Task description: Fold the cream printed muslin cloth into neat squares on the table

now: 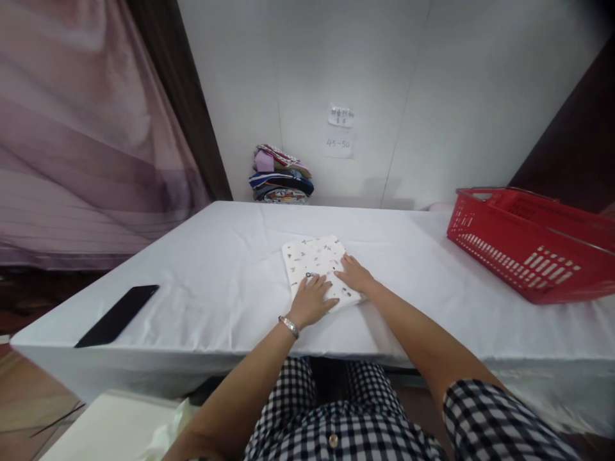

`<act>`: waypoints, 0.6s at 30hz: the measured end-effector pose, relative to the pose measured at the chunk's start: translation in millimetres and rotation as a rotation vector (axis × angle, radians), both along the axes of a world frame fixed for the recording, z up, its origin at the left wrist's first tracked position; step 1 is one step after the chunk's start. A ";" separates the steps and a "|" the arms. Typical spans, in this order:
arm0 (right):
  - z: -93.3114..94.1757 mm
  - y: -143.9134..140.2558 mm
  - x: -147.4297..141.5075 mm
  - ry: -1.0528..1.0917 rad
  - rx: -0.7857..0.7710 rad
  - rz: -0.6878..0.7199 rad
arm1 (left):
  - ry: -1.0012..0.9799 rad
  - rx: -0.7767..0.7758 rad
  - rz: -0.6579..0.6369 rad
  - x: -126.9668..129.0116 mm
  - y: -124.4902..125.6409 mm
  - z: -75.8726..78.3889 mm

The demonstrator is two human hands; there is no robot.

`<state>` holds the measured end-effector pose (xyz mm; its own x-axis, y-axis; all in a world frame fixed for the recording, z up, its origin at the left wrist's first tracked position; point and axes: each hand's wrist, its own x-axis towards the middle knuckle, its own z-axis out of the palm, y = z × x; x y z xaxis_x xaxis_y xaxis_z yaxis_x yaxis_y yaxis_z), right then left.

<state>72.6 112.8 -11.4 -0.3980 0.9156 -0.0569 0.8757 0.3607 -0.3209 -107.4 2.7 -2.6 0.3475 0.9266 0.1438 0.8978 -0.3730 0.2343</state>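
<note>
A folded white cloth with small dark prints lies flat on the white-covered table, a little tilted to the table's edge. On its lower left part rests my left hand, palm down with fingers spread; a silver bracelet circles that wrist. My right hand lies on the cloth's right edge, its fingers stretched out over the print. Both hands press on top without gripping. The cloth's underside and the layers of its fold are hidden.
At the right stands a red plastic basket. Several folded garments are piled by the wall behind the table. A flat black object, perhaps a tablet, lies at the left front. Paper notes hang on the wall; a pink curtain drapes at left.
</note>
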 end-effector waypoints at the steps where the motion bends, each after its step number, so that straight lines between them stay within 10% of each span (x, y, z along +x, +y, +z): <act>1: 2.7 -0.4 -0.6 -0.010 0.003 0.004 | -0.005 0.013 0.007 0.3 -1.2 -1.3; 7: 18.4 -34.2 -9.6 -0.083 0.171 0.014 | -0.013 -0.035 0.011 0.0 2.0 0.3; 18: -6.7 -80.6 -2.9 0.060 0.277 0.189 | -0.338 0.102 0.040 -10.2 3.1 -13.6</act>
<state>69.7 32.3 -18.1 -0.5570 0.8029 0.2125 0.7678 0.5953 -0.2368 -117.6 5.8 -16.2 0.2279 0.9135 0.3371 0.7903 -0.3757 0.4841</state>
